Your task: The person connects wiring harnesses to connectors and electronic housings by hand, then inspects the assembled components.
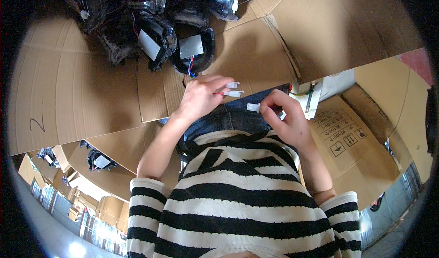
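- Brown cardboard (pixel 100 84) is filling the upper frame, flat-faced with folds and creases; glossy black moulded units (pixel 209 50) are lying heaped at upper left and top centre.
- Left hand (pixel 201 95), centre: fingers are curling inward, holding two white connectors (pixel 233 94) that are poking out rightward, one above the other. Exact fingertip contact: can't tell, back of hand is blocking it.
- Right hand (pixel 288 114), right of centre: thumb and index are pinching one white plug (pixel 253 106), its free end pointing left.
- Step in hand, my read: connectors are being handled and positioned; plug and pair are sitting near each other, apart.
- Next move is probably calling for fine fingertip control, housings squared up, no tugging on the thin red wire (pixel 219 93).
- Materials: connectors are looking like hard translucent plastic, boxy; the nearest black unit is curving round a flat silvery label (pixel 191 46).
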Available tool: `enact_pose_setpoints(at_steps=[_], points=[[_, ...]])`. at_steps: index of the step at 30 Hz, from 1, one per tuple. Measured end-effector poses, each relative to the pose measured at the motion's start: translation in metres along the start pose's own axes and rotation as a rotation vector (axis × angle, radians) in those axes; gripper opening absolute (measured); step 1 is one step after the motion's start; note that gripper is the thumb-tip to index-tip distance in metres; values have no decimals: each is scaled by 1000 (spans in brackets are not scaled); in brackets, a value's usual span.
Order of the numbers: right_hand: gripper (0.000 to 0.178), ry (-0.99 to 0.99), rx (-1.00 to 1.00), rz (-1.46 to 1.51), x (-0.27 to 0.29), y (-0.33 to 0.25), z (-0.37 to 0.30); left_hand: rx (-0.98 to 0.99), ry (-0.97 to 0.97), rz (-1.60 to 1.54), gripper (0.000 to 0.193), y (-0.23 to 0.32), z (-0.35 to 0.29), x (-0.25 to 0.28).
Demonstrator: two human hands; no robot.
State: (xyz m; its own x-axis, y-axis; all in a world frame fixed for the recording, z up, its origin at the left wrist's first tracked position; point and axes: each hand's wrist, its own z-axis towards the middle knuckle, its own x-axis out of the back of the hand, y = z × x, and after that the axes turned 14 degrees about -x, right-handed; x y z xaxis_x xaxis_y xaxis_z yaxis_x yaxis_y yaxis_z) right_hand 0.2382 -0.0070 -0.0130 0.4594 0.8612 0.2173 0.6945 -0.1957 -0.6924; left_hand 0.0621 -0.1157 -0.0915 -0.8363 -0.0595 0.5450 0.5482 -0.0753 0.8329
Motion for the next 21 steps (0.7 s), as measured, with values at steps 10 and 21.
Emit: enact_pose_setpoints(at_steps=[10, 21], points=[[7, 37, 41, 225, -26, -12, 11, 2, 345, -129, 40, 30, -11, 8], [6, 311, 86, 121, -39, -15, 12, -218, 424, 195, 40, 28, -3, 4]])
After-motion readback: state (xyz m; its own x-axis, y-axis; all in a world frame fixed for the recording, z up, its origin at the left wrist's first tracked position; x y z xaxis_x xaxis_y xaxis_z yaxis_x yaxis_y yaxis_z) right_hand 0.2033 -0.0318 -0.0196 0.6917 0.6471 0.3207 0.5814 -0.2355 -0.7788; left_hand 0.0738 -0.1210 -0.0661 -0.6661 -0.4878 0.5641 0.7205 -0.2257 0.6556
